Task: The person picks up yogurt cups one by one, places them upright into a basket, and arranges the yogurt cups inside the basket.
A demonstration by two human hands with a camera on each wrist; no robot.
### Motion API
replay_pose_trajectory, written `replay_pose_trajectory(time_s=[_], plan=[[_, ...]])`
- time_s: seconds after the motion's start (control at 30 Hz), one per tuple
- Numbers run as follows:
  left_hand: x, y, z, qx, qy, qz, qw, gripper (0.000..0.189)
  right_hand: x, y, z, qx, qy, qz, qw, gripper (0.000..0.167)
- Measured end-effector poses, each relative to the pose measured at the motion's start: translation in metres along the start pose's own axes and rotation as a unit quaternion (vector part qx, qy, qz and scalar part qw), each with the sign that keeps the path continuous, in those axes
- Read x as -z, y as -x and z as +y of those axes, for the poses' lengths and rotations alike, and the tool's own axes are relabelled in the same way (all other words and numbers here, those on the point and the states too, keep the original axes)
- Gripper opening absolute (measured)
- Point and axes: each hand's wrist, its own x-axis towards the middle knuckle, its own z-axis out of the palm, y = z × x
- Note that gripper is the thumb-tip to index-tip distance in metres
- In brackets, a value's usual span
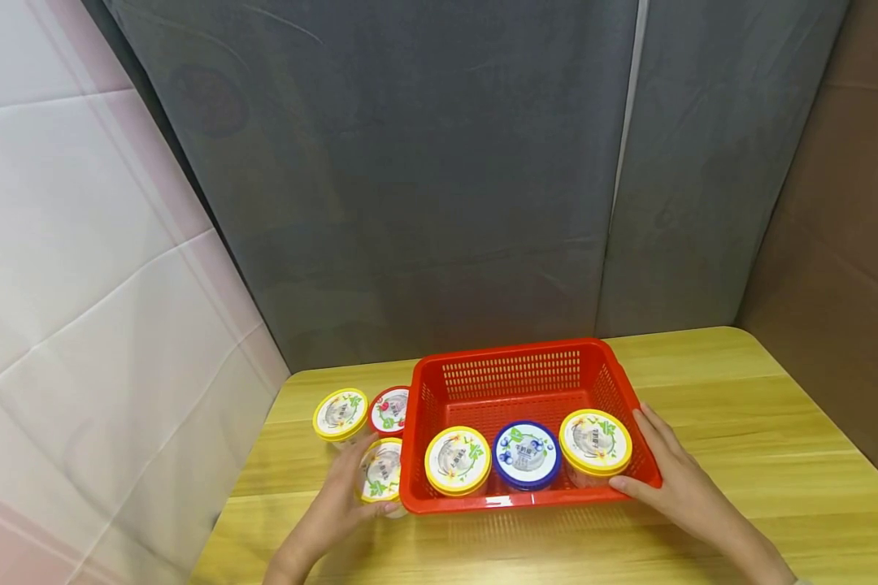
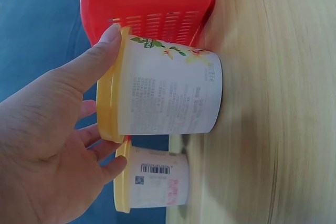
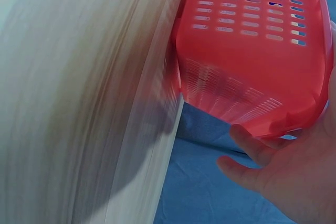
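Note:
My left hand (image 1: 334,505) grips a yellow-lidded paper tub (image 1: 382,471) by its lid, thumb on one side and fingers on the other. The tub is upright, close against the left end of the red plastic basket (image 1: 523,497). In the left wrist view the printed side of this tub (image 2: 168,87) shows. My right hand (image 1: 682,493) holds the basket's right end at the rim, with the thumb at the front corner. Along the basket's front stand a yellow-lidded tub (image 1: 458,461), a blue-lidded tub (image 1: 527,457) and another yellow-lidded tub (image 1: 596,443).
Left of the basket are a yellow-lidded tub (image 1: 341,414) and a red-lidded tub (image 1: 390,410), partly hidden by the basket. The wooden table (image 1: 775,439) meets a grey partition (image 1: 410,203) behind, a white panel (image 1: 102,284) at left and a brown one (image 1: 841,244) at right.

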Motion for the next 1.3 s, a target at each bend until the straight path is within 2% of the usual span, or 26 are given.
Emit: replay_pose_trajectory(time_s=[0.27,0.43,0.63,0.8,1.03,1.3], plan=[[0.01,0.001,-0.003,0.008,0.011,0.006,0.9999,0.102,0.001,0.0,-0.001,0.005,0.001,0.005,1.0,0.114],[0.021,0.004,-0.002,0.025,0.013,0.009,0.9996,0.099,0.001,0.001,0.0,0.009,0.001,0.009,0.9999,0.114],[0.035,0.005,0.002,0.025,-0.009,0.036,0.999,0.098,0.001,0.001,0.0,0.006,-0.002,0.006,1.0,0.114],[0.046,0.002,0.003,0.027,0.0,0.05,0.9984,0.097,0.0,0.001,0.0,0.005,-0.002,0.005,1.0,0.114],[0.057,-0.004,0.004,0.013,-0.009,0.078,0.9968,0.095,0.0,0.0,-0.001,0.004,-0.002,0.003,1.0,0.114],[0.06,-0.013,0.006,0.025,-0.008,0.076,0.9968,0.095,0.0,0.001,0.0,0.004,-0.002,0.004,1.0,0.113]])
